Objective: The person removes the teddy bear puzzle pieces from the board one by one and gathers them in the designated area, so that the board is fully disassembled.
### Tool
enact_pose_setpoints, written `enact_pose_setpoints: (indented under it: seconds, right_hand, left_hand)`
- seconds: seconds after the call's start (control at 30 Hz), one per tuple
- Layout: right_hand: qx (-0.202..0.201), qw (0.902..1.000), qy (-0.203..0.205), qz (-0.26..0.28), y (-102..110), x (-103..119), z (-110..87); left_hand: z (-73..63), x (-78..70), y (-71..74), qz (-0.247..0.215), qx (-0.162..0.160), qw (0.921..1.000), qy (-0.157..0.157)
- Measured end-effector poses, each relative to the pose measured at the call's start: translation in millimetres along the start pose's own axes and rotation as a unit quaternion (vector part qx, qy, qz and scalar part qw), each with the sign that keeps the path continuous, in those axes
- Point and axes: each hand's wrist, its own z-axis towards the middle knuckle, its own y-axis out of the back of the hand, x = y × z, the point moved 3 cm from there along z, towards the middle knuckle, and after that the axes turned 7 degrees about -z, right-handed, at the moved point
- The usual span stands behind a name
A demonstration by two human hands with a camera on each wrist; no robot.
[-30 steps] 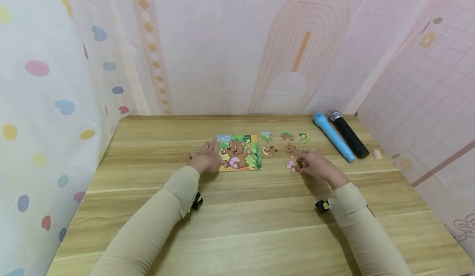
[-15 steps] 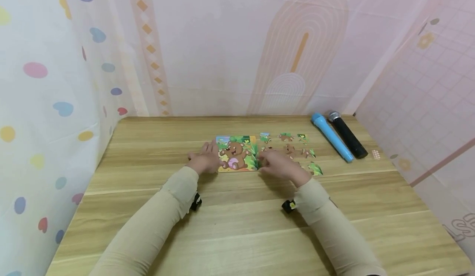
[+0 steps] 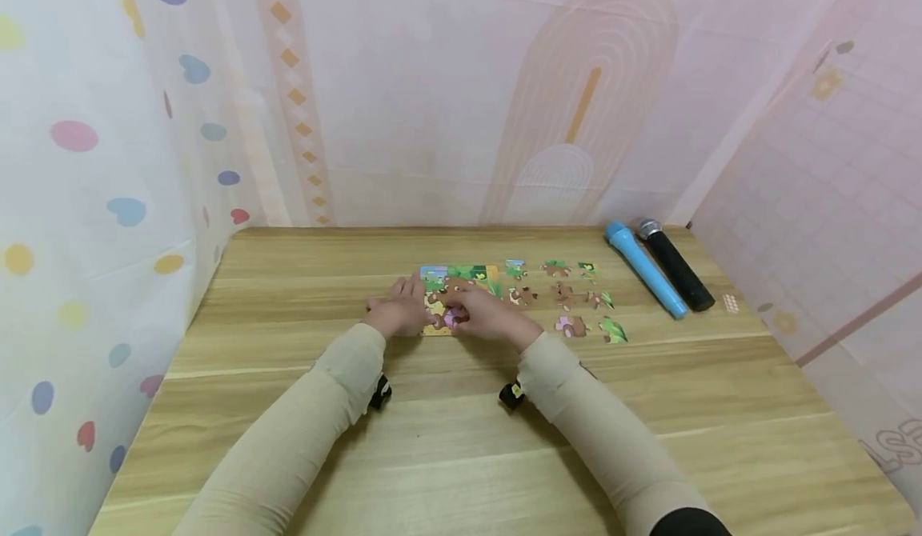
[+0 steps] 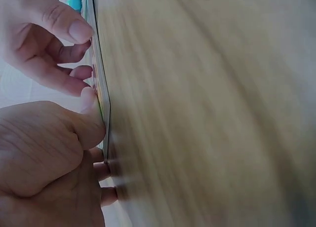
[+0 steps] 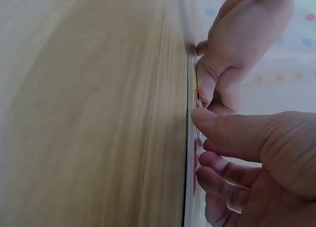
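A flat bear-picture puzzle board (image 3: 471, 270) lies in the middle of the tabletop. My left hand (image 3: 402, 306) rests at its left edge with fingers spread; in the left wrist view the thumb presses down on the board and the other fingertips stand along its side. My right hand (image 3: 486, 312) leans over the board's lower middle. Its thumb and curled fingers pinch at a pink-and-brown puzzle piece (image 3: 453, 318), partly hidden under them. In the right wrist view, the right fingertips (image 5: 206, 116) sit low at the board's surface, close to the left thumb (image 5: 206, 87).
Several loose puzzle pieces lie in rows right of the board, among them a bear-face piece (image 3: 523, 295) and a green leaf piece (image 3: 613, 330). A blue microphone (image 3: 646, 270) and a black microphone (image 3: 675, 266) lie farther right, near a small dotted card (image 3: 731, 303).
My right hand has travelled left from the loose pieces, past the board's right edge, onto the lower middle of the picture. My left hand keeps its place at the left edge.
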Motion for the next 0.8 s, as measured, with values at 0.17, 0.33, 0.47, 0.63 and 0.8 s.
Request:
enact_pose_setpoints:
  seconds: [0.17,0.33,0.47,0.63,0.8]
  right_hand:
    - [-0.007,1.0,-0.003,0.003,-1.3,4.9,1.4]
    - [-0.012,0.9998,-0.017,-0.006,-1.1,6.9,0.2]
    - [-0.008,0.9993,-0.034,0.012,-1.4,6.6,1.4]
    - [-0.011,0.998,-0.038,0.049,-1.2,5.2,2.0]
    - [-0.025,0.995,-0.041,0.088,-2.6,5.5,3.0]
  left_hand:
    - [8.8,7.2,-1.7,-0.004,-0.007,0.9999,-0.012]
    - [9.3,11.8,0.9,-0.004,-0.008,0.9997,-0.021]
    - [4.2,10.9,5.0,0.008,-0.001,0.9995,-0.031]
    - [2.7,12.1,7.0,0.012,0.0,0.9991,-0.041]
    - [11.6,18.9,3.2,0.013,0.005,0.9994,-0.032]
